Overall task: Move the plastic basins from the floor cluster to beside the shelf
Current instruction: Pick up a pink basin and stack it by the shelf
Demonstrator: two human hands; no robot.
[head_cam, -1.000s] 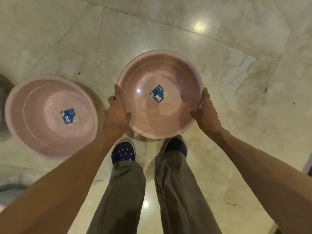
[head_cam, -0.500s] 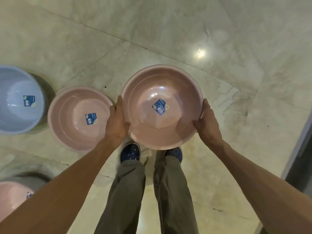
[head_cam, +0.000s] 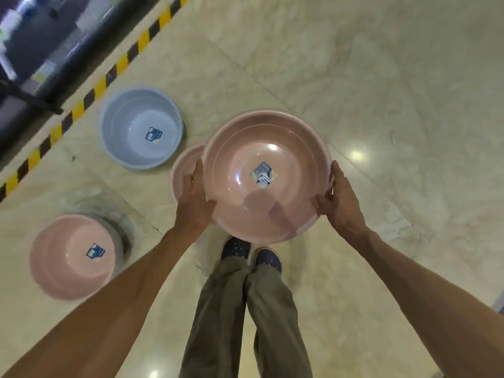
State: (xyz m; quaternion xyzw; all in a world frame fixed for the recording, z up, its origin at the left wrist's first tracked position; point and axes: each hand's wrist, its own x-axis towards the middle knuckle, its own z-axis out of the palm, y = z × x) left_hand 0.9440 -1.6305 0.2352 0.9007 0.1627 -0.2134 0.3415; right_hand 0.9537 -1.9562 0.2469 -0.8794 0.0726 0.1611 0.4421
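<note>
I hold a round pink basin [head_cam: 266, 175] with a blue label inside, lifted off the floor in front of my legs. My left hand [head_cam: 194, 199] grips its left rim and my right hand [head_cam: 339, 203] grips its right rim. A second pink basin [head_cam: 183, 173] sits on the floor just left of it, mostly hidden behind the held one. A pale blue basin [head_cam: 141, 127] stands on the floor further left and back. Another pink basin [head_cam: 72, 256], on top of a grey one, stands at the lower left.
A yellow-and-black striped strip [head_cam: 90, 96] runs diagonally across the upper left, with a dark shelf base [head_cam: 30, 64] behind it. Marble floor tiles [head_cam: 381, 105] stretch to the right. My feet in blue shoes [head_cam: 249, 252] are below the held basin.
The view has swung so the striped strip and shelf base appear at upper left. The held basin has risen and hides most of the neighbouring pink basin. Both hands keep their grip.
</note>
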